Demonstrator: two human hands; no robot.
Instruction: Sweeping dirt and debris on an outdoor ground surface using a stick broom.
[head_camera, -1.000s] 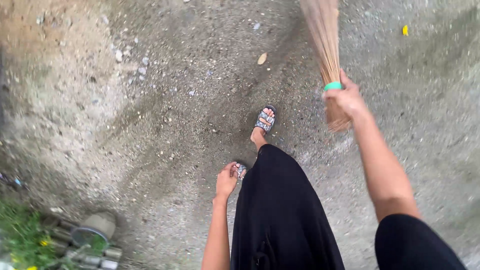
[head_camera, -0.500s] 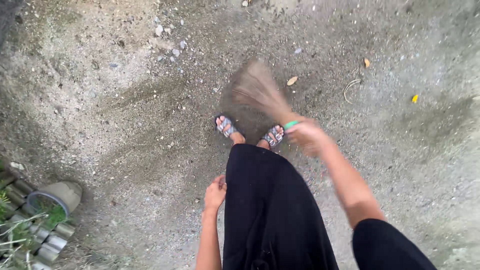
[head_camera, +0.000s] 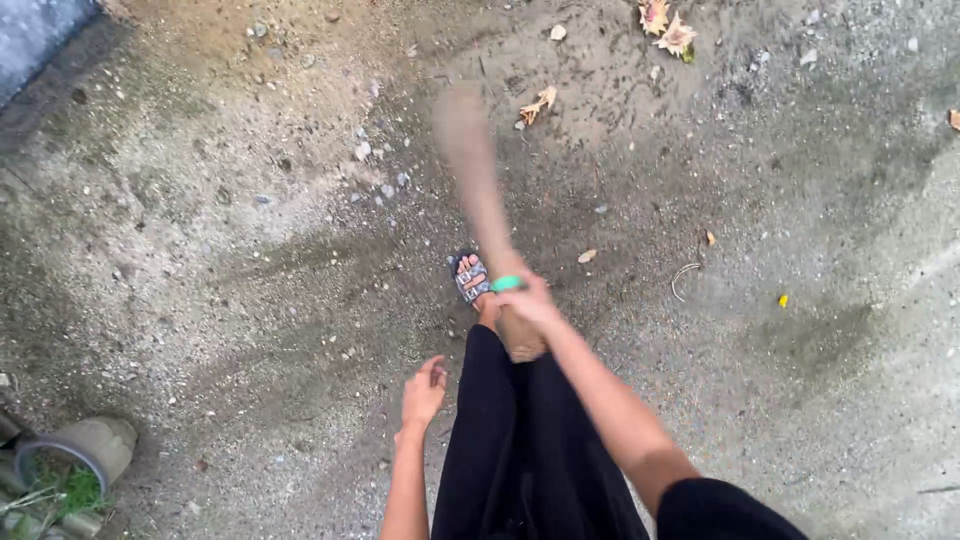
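- Straw-coloured bristles of a bundled grass broom (head_camera: 478, 180) blur in mid-swing above grey, gritty concrete ground (head_camera: 250, 280), the brush end reaching up and to the left of the person's sandalled foot (head_camera: 472, 277).
- The right hand (head_camera: 525, 305) is clenched around the broom's handle end, just below a green band (head_camera: 507, 284) that ties the bristles; the stub of the handle shows under the fist.
- The left hand (head_camera: 423, 392) hangs free beside the black skirt (head_camera: 520, 450), fingers loosely curled and gripping nothing.
- Dry brown leaves (head_camera: 537, 104) lie just beyond the broom's tip, with paler dried flowers (head_camera: 665, 25) near the top edge.
- Small pale stones (head_camera: 365, 150) are scattered on the ground to the left of the bristles.
- A single small leaf (head_camera: 586, 256) and a curved twig (head_camera: 683, 280) rest to the right of the foot, with a yellow speck (head_camera: 783, 300) farther right.
- A grey round pot (head_camera: 85, 445) holding green growth sits in the lower left corner, well apart from both hands.
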